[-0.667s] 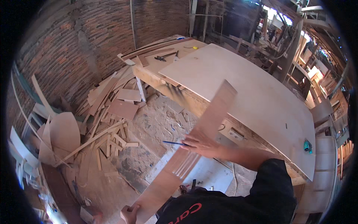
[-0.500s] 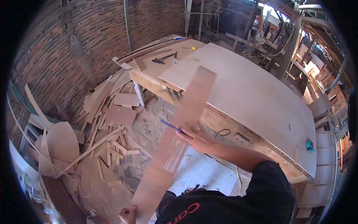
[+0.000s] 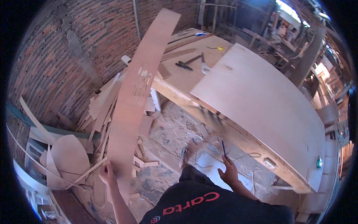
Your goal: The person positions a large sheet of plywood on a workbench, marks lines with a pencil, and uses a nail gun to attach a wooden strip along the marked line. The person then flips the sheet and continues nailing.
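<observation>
A long, thin plywood strip point(image 3: 128, 108) rises from beside my body toward the brick wall, its surface marked with pale, rough streaks about halfway along. My left hand point(image 3: 107, 172) is closed on the strip's left edge, near its lower end. Away from the board, to the right, my right hand point(image 3: 229, 173) holds a slim blue pen point(image 3: 223, 146) upright, its thumb held apart. The strip hides part of the scrap pile and a corner of the workbench behind it.
A workbench point(image 3: 175, 91) carries a large pale plywood sheet point(image 3: 261, 100), pliers point(image 3: 184, 66), a yellow tape measure point(image 3: 220, 48) and a teal tool point(image 3: 319, 162). Wood offcuts point(image 3: 100, 119) heap against the brick wall point(image 3: 41, 48). A white panel point(image 3: 209, 164) lies on the dusty floor.
The strip has swung left and away from me, off the bench's front edge, with my left hand still on it. My right hand has left the board and moved right with the pen.
</observation>
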### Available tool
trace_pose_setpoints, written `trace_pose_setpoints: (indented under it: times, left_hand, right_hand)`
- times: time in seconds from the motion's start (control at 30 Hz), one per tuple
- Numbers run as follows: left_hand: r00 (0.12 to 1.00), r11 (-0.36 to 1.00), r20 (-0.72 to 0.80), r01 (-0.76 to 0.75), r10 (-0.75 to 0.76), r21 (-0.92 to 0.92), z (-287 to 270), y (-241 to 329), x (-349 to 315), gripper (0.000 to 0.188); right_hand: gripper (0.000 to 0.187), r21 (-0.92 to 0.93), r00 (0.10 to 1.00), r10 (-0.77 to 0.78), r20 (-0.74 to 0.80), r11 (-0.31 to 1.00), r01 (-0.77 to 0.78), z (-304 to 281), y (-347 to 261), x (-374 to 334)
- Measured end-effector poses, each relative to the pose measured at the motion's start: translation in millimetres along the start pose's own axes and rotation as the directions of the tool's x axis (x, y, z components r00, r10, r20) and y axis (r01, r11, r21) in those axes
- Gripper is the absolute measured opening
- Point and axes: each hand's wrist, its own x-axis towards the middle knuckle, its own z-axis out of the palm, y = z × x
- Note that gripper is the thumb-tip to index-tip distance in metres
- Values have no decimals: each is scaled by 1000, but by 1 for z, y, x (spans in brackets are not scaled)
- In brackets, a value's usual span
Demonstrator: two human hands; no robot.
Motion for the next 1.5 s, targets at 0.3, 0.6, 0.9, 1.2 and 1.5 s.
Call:
trace_pose_setpoints:
  times: [0.3, 0.6, 0.9, 1.2, 1.5]
  left_hand:
    - [985, 953, 99, 109, -142, 281, 159, 79, 138, 55]
    - [942, 939, 334, -95, -22, 330, 315, 119, 332, 58]
    - [777, 882, 546, -451, 313, 137, 596, 201, 508, 54]
    - [661, 836, 647, -544, 380, 65, 807, 243, 634, 49]
    - [655, 707, 477, -701, 586, 95, 645, 342, 354, 64]
  right_hand:
    - [83, 58, 993, -108, 48, 993, 105, 41, -95, 369]
    - [75, 16, 975, -115, -189, 993, 121, 43, -148, 535]
    - [52, 196, 753, 619, -223, 785, -587, 132, -157, 294]
    - [49, 77, 136, 980, 144, 125, -989, 366, -172, 35]
    - [36, -103, 381, 812, 441, 468, -878, 457, -222, -83]
